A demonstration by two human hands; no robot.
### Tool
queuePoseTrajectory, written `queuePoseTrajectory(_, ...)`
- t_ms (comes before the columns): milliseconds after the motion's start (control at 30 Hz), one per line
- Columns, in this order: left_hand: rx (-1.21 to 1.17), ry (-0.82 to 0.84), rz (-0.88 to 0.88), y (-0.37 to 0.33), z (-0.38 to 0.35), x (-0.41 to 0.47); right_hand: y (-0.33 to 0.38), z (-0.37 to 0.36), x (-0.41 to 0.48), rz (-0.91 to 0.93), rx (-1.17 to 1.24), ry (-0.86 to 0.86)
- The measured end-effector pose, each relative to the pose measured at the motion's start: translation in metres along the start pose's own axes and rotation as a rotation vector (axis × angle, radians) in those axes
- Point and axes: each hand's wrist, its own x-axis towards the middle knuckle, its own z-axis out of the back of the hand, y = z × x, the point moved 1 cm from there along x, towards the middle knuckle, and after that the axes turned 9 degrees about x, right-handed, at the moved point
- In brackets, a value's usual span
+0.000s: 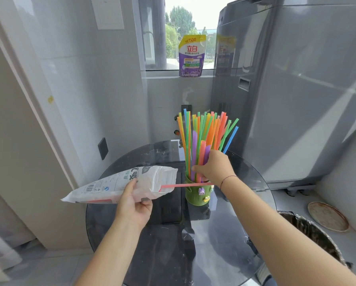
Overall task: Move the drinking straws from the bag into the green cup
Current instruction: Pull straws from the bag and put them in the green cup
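A green cup (195, 196) with small stickers stands near the middle of a round dark glass table (224, 234). A bundle of coloured straws (206, 133) stands upright in the cup. My right hand (213, 167) grips that bundle just above the rim. My left hand (132, 205) holds a white plastic bag (119, 185) level, to the left of the cup, its open mouth facing the cup. One red straw (185, 185) sticks out of the bag's mouth and lies horizontally across the cup's front toward my right wrist.
A grey appliance (296, 89) stands behind the table on the right. A purple detergent pouch (191, 56) leans on the window sill. A black-lined bin (315, 234) and a round metal lid (327, 216) sit on the floor at right. White wall at left.
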Motion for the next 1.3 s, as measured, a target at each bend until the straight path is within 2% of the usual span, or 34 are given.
queuePoseTrajectory(333,-0.010,-0.005,0.004,0.000,-0.005,-0.006,0.015,0.036,-0.007,0.046,0.086,-0.122)
queuePoseTrajectory(600,-0.003,0.016,0.004,0.002,-0.007,-0.007,0.018,0.033,-0.006,0.105,0.264,-0.189)
queuePoseTrajectory(800,-0.007,0.013,0.010,0.003,-0.008,-0.009,0.009,0.016,-0.002,0.096,0.073,-0.138)
queuePoseTrajectory(933,-0.023,0.013,0.009,0.003,-0.007,-0.007,0.003,0.017,-0.003,0.064,0.082,-0.133)
queuePoseTrajectory(1067,-0.026,0.025,0.013,0.003,-0.006,-0.006,0.005,0.030,-0.010,0.097,0.070,-0.221)
queuePoseTrajectory(1200,-0.034,0.030,0.025,0.004,-0.008,-0.007,0.006,0.048,-0.028,0.181,0.004,-0.381)
queuePoseTrajectory(1300,-0.039,0.043,0.027,0.005,-0.010,-0.010,-0.004,0.058,-0.056,0.178,0.063,-0.425)
